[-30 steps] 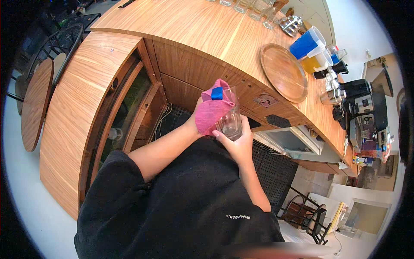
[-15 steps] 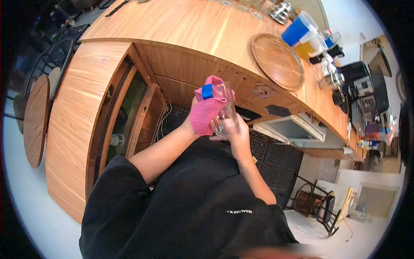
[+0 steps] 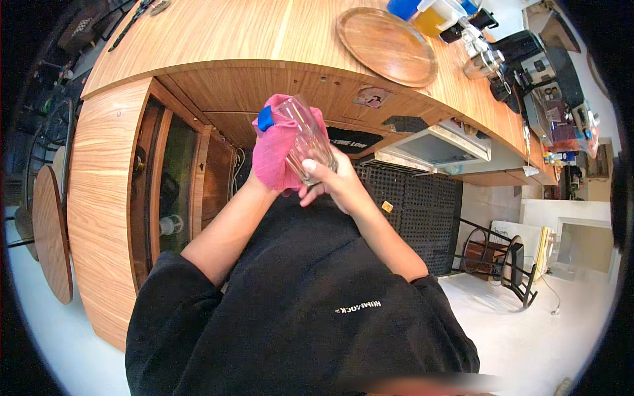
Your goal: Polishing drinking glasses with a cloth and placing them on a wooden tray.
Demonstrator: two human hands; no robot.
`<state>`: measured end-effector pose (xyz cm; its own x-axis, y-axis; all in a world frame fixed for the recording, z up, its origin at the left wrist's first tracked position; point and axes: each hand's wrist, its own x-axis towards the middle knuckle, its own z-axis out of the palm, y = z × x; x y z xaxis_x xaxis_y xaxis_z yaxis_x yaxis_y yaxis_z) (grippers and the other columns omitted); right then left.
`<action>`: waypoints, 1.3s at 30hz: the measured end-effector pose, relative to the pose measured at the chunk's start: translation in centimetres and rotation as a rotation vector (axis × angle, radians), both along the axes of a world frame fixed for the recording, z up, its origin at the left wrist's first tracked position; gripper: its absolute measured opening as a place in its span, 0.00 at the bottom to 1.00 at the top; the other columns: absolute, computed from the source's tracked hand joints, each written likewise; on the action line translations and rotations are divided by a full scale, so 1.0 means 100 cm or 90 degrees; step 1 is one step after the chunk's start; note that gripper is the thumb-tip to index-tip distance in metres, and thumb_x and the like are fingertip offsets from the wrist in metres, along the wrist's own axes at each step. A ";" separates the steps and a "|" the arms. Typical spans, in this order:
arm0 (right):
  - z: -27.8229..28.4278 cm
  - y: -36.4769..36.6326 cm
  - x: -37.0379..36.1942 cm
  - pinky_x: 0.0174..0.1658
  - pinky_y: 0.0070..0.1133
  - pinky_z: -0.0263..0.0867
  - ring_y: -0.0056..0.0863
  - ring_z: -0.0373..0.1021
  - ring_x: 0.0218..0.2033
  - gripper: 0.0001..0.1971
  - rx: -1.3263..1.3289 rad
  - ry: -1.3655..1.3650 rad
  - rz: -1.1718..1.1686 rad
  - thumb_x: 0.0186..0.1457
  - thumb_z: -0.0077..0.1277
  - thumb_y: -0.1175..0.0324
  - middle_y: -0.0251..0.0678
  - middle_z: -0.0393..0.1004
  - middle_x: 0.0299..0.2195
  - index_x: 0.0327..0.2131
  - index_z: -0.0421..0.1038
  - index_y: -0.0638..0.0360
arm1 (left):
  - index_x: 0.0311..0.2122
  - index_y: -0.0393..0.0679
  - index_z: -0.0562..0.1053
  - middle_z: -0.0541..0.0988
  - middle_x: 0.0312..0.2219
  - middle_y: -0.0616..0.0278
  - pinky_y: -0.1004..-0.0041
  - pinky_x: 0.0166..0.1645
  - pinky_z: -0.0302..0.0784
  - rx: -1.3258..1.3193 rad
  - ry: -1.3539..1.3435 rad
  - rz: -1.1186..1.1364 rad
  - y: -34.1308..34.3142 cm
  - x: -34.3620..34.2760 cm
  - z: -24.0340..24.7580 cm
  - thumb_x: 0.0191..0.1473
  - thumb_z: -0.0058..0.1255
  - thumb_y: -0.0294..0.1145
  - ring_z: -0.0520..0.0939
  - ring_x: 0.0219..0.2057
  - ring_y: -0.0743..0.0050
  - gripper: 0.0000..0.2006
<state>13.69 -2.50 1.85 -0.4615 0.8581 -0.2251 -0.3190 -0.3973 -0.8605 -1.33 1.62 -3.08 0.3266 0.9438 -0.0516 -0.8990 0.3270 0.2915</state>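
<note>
Right grip: right hand (image 3: 338, 179) holds the glass tumbler (image 3: 300, 125) near its lower end, thumb on the near side.
Left grip: left hand (image 3: 263, 185) lies behind the pink cloth (image 3: 272, 158); fingers hidden, closure cannot be told.
Tumbler axis: tilted, running up and leftward from the right grip.
Cloth to tumbler: touching, behind and to its left; whether any goes inside, unclear.
Nearer hand, lower end: right.
Beyond: wooden surface (image 3: 218, 39), round wooden tray (image 3: 386, 45) up to the right.
</note>
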 end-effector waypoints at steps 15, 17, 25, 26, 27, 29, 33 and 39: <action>0.002 -0.013 0.001 0.22 0.19 0.73 0.19 0.74 0.23 0.21 0.140 -0.268 -0.160 0.51 0.66 0.69 0.35 0.79 0.31 0.46 0.70 0.68 | 0.54 0.41 0.69 0.78 0.47 0.52 0.59 0.53 0.80 0.003 0.121 0.046 0.011 0.025 -0.014 0.66 0.45 0.56 0.80 0.48 0.56 0.27; 0.006 -0.010 0.003 0.21 0.19 0.73 0.19 0.72 0.21 0.19 0.136 -0.249 -0.146 0.52 0.65 0.70 0.35 0.76 0.28 0.44 0.70 0.68 | 0.52 0.41 0.71 0.79 0.46 0.53 0.61 0.49 0.82 -0.034 0.054 0.022 0.015 0.026 -0.011 0.65 0.46 0.57 0.82 0.45 0.58 0.26; -0.005 -0.006 0.009 0.20 0.20 0.72 0.20 0.71 0.19 0.15 0.089 -0.166 -0.139 0.56 0.64 0.70 0.34 0.74 0.25 0.41 0.70 0.66 | 0.47 0.46 0.74 0.81 0.37 0.60 0.63 0.34 0.82 -0.096 0.042 -0.031 0.022 0.030 -0.016 0.65 0.50 0.39 0.84 0.33 0.64 0.11; -0.008 -0.005 0.012 0.20 0.20 0.72 0.19 0.71 0.19 0.15 0.072 -0.165 -0.136 0.56 0.64 0.70 0.33 0.74 0.25 0.42 0.70 0.66 | 0.44 0.48 0.73 0.80 0.35 0.61 0.64 0.33 0.82 -0.059 0.093 0.030 0.015 0.033 -0.014 0.65 0.51 0.39 0.84 0.32 0.65 0.09; -0.008 -0.006 0.015 0.20 0.20 0.72 0.19 0.71 0.19 0.15 0.074 -0.160 -0.129 0.56 0.64 0.70 0.33 0.74 0.25 0.42 0.70 0.66 | 0.44 0.48 0.73 0.80 0.35 0.61 0.64 0.33 0.82 -0.057 0.098 0.038 0.012 0.034 -0.019 0.65 0.51 0.39 0.84 0.32 0.65 0.09; -0.004 0.000 0.020 0.21 0.19 0.72 0.19 0.71 0.20 0.15 0.062 -0.176 -0.107 0.56 0.63 0.71 0.33 0.74 0.26 0.42 0.71 0.66 | 0.48 0.46 0.72 0.80 0.42 0.52 0.58 0.46 0.83 -0.049 0.073 0.029 0.020 0.036 -0.030 0.63 0.51 0.50 0.83 0.43 0.55 0.19; -0.014 0.006 0.031 0.21 0.19 0.73 0.18 0.72 0.20 0.17 0.073 -0.171 -0.100 0.54 0.65 0.69 0.33 0.76 0.27 0.42 0.70 0.66 | 0.51 0.44 0.72 0.79 0.45 0.50 0.58 0.46 0.83 -0.073 0.023 -0.004 0.020 0.043 -0.032 0.63 0.50 0.50 0.82 0.44 0.55 0.21; -0.020 0.001 0.048 0.19 0.18 0.70 0.17 0.69 0.19 0.14 0.076 -0.161 -0.070 0.56 0.62 0.71 0.32 0.73 0.25 0.42 0.70 0.67 | 0.51 0.37 0.72 0.78 0.45 0.50 0.53 0.42 0.82 -0.059 0.085 -0.038 0.009 0.055 -0.033 0.64 0.47 0.54 0.83 0.40 0.49 0.26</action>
